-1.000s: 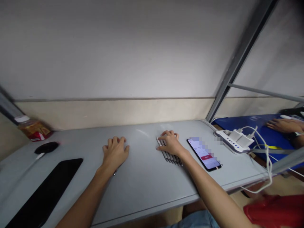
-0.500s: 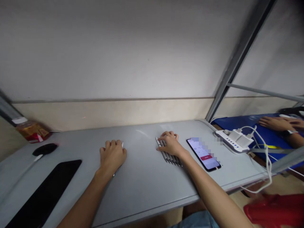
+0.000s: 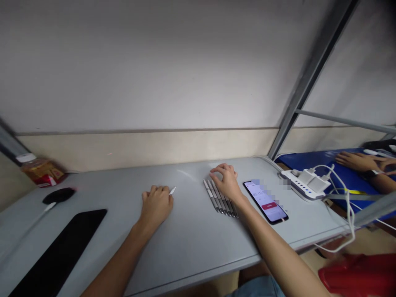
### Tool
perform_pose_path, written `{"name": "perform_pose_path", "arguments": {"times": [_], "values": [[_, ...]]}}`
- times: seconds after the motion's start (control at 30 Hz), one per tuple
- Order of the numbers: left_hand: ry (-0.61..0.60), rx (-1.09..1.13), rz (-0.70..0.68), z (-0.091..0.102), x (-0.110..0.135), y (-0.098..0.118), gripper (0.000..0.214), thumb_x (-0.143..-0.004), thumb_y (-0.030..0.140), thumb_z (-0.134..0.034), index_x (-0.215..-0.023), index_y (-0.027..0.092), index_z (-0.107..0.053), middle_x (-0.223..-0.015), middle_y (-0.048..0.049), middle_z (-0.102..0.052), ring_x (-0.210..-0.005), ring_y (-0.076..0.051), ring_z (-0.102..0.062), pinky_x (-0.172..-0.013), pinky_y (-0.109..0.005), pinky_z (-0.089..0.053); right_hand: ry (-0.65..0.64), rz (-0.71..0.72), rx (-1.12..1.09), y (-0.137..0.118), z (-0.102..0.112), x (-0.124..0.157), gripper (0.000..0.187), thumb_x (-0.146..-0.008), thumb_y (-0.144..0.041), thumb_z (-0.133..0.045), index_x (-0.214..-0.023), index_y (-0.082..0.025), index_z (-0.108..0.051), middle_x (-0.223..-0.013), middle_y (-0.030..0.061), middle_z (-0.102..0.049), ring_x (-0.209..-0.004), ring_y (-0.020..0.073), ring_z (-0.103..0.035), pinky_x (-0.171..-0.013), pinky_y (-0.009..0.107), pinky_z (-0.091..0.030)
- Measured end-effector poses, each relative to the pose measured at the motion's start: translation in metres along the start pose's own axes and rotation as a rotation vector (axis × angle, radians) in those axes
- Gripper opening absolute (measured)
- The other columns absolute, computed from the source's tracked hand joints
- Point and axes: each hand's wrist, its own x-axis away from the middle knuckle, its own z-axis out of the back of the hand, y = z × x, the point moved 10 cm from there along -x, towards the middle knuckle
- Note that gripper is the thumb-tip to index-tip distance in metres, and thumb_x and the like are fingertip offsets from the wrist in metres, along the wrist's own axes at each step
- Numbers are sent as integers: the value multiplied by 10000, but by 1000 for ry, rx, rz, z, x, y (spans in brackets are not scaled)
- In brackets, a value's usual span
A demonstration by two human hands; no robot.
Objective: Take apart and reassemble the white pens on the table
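Observation:
My left hand [image 3: 157,205] is low over the grey table [image 3: 185,247], its fingers closed on a pen [image 3: 173,190]. Only the white end of that pen shows past the hand; the rest is hidden beneath the palm. To the right, several pens [image 3: 213,197] with white and grey barrels lie side by side in a slanted row. My right hand [image 3: 227,181] is over the far right part of this row, with thumb and forefinger curved apart and no pen between them. It covers the upper ends of some pens.
A lit phone [image 3: 266,202] lies right of the pens, then a white power strip [image 3: 305,183] with plugs and cables. At left are a black phone-like slab [image 3: 62,251], a black mouse [image 3: 58,195] and a bottle [image 3: 41,170]. Another person's hands [image 3: 355,161] rest on a blue surface [image 3: 312,159].
My left hand has moved right with the pen, which now points out at the upper right. My right hand has lifted slightly off the row, and its thumb and forefinger have come away from the pens.

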Motion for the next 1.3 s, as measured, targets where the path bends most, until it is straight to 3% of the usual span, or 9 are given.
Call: {"name": "perform_pose_path", "arguments": {"times": [0.1, 0.23, 0.37, 0.47, 0.63, 0.93, 1.03, 1.17, 1.3], "values": [[27, 223, -57, 4, -2, 13, 262, -919, 273, -360, -850, 169, -589, -887, -87, -646, -893, -254, -555, -793, -423, -391, -43, 105, -90, -14, -3, 2, 191, -871, -321, -577, -1011, -238, -677, -992, 75, -608, -995, 234, -496, -888, 405, -345], [65, 632, -245, 21, 3, 40, 228, -949, 292, -357, -983, 195, -560, -938, -41, -608, -854, -166, -569, -776, -304, -441, -244, 339, -262, -48, -22, 16, 394, -814, -310, -661, -1200, -250, -604, -1046, 71, -618, -942, 193, -540, -842, 324, -412], [49, 771, -367, 29, 11, 60, 194, -939, 287, -414, -1045, 221, -562, -1000, -36, -579, -918, -151, -568, -803, -271, -458, -401, 312, -364, -59, -44, 27, 294, -865, -365, -590, -1112, -220, -656, -929, 43, -674, -748, 139, -571, -688, 250, -416], [64, 754, -368, 29, 11, 58, 191, -924, 269, -450, -1086, 227, -541, -1048, -42, -570, -960, -153, -569, -797, -259, -470, -416, 202, -404, -51, -52, 25, 267, -905, -371, -511, -916, -183, -701, -710, 11, -647, -615, 115, -525, -602, 234, -377], [116, 587, -275, 26, 2, 35, 155, -927, 303, -442, -981, 210, -553, -908, -20, -626, -848, -168, -600, -769, -292, -464, -344, -85, -636, -17, -48, 13, 266, -841, -409, -584, -859, -157, -670, -614, -16, -546, -543, 97, -457, -521, 220, -333], [169, 295, -351, 35, 8, 47, 259, -970, 269, -308, -1021, 196, -551, -922, -50, -607, -855, -203, -510, -746, -338, -367, -651, -369, -866, -4, -75, 31, 441, -844, -541, -524, -729, -129, -635, -515, -31, -441, -434, 65, -314, -428, 220, -199], [149, 253, -405, 34, 11, 55, 274, -972, 257, -287, -1033, 197, -548, -915, -53, -602, -862, -205, -499, -745, -337, -354, -679, -397, -884, -6, -76, 34, 422, -833, -533, -538, -707, -137, -615, -515, -39, -406, -432, 65, -286, -418, 224, -173], [163, 250, -408, 34, 10, 54, 256, -932, 161, -297, -826, 190, -529, -785, -45, -582, -784, -201, -493, -698, -321, -354, -719, -357, -887, -14, -76, 36, 430, -833, -546, -530, -703, -141, -596, -521, -45, -365, -440, 70, -263, -422, 227, -181], [182, 344, -355, 32, 7, 41, 224, -815, 44, -344, -750, 199, -493, -721, -29, -561, -735, -188, -502, -677, -299, -368, -547, -73, -718, -32, -56, 25, 373, -862, -488, -521, -711, -156, -601, -555, -34, -406, -501, 87, -328, -482, 227, -257]]}}
